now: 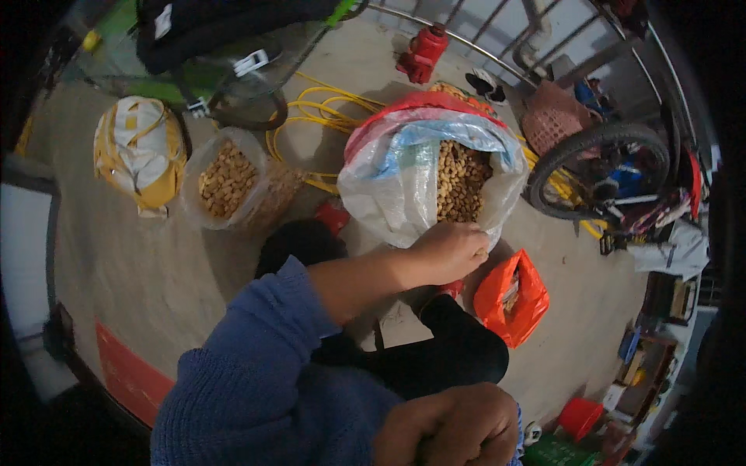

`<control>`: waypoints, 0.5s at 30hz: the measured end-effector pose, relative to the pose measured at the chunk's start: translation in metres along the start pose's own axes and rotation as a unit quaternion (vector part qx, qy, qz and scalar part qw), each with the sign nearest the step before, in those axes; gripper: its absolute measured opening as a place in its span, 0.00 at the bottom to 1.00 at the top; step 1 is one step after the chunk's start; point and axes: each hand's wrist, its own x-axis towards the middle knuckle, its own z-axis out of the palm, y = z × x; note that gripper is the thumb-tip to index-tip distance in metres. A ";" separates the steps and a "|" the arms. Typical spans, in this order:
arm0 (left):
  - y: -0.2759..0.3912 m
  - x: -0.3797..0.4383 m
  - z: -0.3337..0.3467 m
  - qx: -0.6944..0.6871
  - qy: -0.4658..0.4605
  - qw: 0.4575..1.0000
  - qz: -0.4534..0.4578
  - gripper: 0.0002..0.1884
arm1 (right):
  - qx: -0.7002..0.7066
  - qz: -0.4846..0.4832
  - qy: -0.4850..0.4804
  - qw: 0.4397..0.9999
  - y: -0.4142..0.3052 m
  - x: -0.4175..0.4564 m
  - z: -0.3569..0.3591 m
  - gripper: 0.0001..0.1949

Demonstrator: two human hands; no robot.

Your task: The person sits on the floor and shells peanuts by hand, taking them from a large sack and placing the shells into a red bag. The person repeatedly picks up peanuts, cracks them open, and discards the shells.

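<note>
My left hand (451, 251) is curled over the near rim of a white woven plastic sack (384, 192). A small pale thing, perhaps a peanut, shows at its fingertips. Unshelled peanuts (463, 186) lie inside the sack, under its rolled-down mouth. Close to my body, at the bottom of the view, is my right hand (451, 425). Its fingers are bent, and what they may hold is hidden. An orange-red plastic bag (530, 297) with some pale contents stands beside my knee. To the left, a clear plastic bag (189, 195) holds more peanuts (227, 180).
A white and yellow bag (137, 148) stands at the left. Yellow hose or cable (303, 110) lies coiled behind the sacks. A red bottle jack (425, 52) is near the railing. At the right are a bicycle wheel (539, 180) and a red container (581, 417).
</note>
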 end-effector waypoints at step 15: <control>0.001 -0.017 -0.006 0.159 -0.266 0.944 -0.111 0.06 | -0.178 0.389 0.460 0.778 0.087 0.118 -0.154 0.14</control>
